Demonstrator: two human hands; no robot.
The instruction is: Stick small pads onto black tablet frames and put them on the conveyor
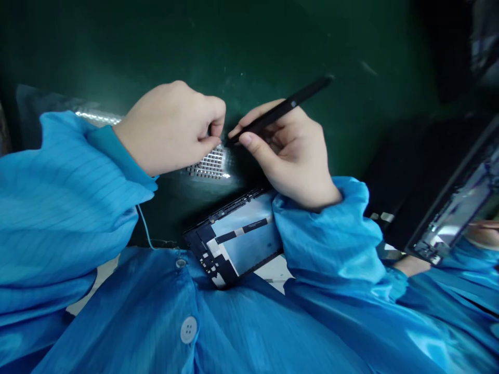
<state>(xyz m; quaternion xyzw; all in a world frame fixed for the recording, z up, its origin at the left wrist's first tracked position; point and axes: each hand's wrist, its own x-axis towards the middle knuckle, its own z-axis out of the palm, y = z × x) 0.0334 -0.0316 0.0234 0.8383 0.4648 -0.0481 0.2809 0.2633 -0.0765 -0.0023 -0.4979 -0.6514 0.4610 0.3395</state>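
My left hand (pixel 171 127) is curled closed over a sheet of small silvery parts (pixel 210 165) on the dark green mat, its thumb and fingers pinched at the sheet's top edge. What the pinch holds is too small to see. My right hand (pixel 290 150) grips black tweezers (pixel 280 109) like a pen. Their tips point left and meet my left fingertips just above the sheet. An opened device frame with a bluish panel (pixel 237 236) lies near my chest, partly under my right sleeve.
The dark green mat (pixel 249 47) stretches away behind both hands. At the right edge a co-worker in a blue sleeve (pixel 448 291) holds another opened device (pixel 456 208). A thin cord (pixel 145 228) hangs from my left sleeve.
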